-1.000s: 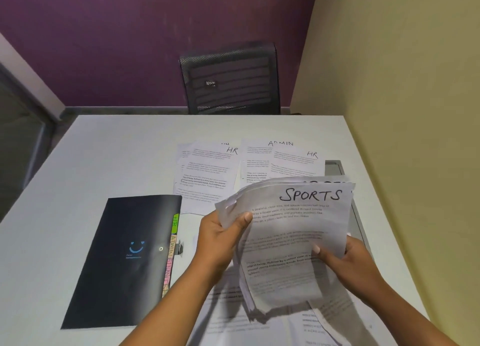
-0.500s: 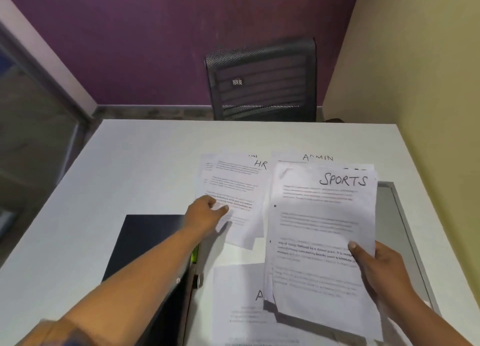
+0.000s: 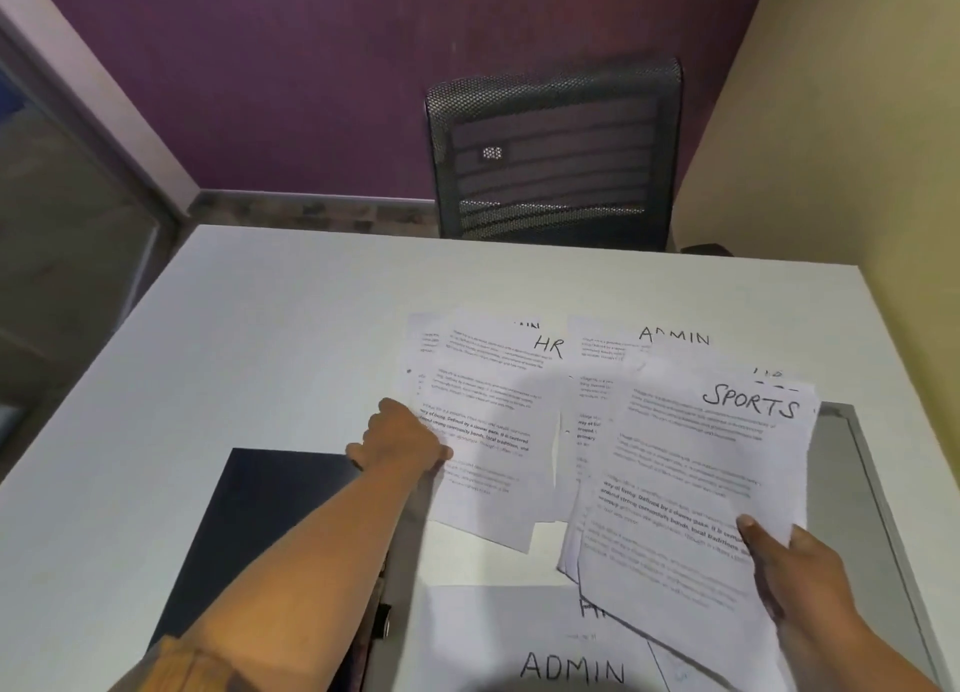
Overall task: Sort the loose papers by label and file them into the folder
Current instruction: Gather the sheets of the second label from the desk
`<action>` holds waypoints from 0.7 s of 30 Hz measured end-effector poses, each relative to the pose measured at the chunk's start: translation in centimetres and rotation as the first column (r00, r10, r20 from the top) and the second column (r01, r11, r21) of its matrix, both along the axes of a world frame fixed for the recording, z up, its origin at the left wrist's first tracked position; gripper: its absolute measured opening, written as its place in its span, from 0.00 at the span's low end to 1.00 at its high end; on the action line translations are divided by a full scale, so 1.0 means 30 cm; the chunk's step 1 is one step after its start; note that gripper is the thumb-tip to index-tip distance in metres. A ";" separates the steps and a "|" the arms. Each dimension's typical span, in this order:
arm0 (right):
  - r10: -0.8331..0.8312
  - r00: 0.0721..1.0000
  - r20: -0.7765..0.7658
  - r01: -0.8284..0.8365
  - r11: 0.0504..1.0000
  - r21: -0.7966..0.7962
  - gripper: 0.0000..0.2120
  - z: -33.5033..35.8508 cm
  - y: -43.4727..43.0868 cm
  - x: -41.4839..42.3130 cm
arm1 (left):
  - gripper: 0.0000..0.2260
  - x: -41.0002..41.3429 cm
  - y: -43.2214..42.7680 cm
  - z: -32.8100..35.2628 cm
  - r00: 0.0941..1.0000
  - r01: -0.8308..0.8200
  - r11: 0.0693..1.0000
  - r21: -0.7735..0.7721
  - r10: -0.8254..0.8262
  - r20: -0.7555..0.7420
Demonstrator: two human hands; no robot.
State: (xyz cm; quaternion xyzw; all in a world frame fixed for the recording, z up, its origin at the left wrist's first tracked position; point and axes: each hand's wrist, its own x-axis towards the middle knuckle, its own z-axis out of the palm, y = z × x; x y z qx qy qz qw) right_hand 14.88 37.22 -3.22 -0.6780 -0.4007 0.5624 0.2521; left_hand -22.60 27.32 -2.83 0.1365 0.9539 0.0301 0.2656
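Observation:
My right hand [image 3: 795, 561] grips a stack of sheets topped by one marked SPORTS [image 3: 711, 483], held above the table's right side. My left hand [image 3: 400, 439] reaches forward and pinches the left edge of the sheet marked HR [image 3: 493, 405], which lies flat on the table. Behind the held stack lies a sheet marked ADMIN [image 3: 670, 338]. Another ADMIN sheet [image 3: 530, 644] lies at the near edge. The dark folder [image 3: 270, 525] lies closed at the near left, partly under my left forearm.
The white table [image 3: 260, 338] carries everything. A grey flat panel [image 3: 852, 483] sits along its right side under the held stack. A black mesh chair [image 3: 556, 156] stands behind the far edge. A yellow wall runs on the right, a purple wall behind.
My left hand let go of the stack and reached forward to the HR sheet's left edge. My right hand now holds the SPORTS stack alone, further right. The view shifted left.

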 end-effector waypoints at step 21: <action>0.027 0.996 0.089 -0.023 0.999 -0.041 0.11 -0.081 0.024 0.031 | 0.10 0.048 -0.177 0.101 0.947 0.268 0.961 0.063 -0.275 0.165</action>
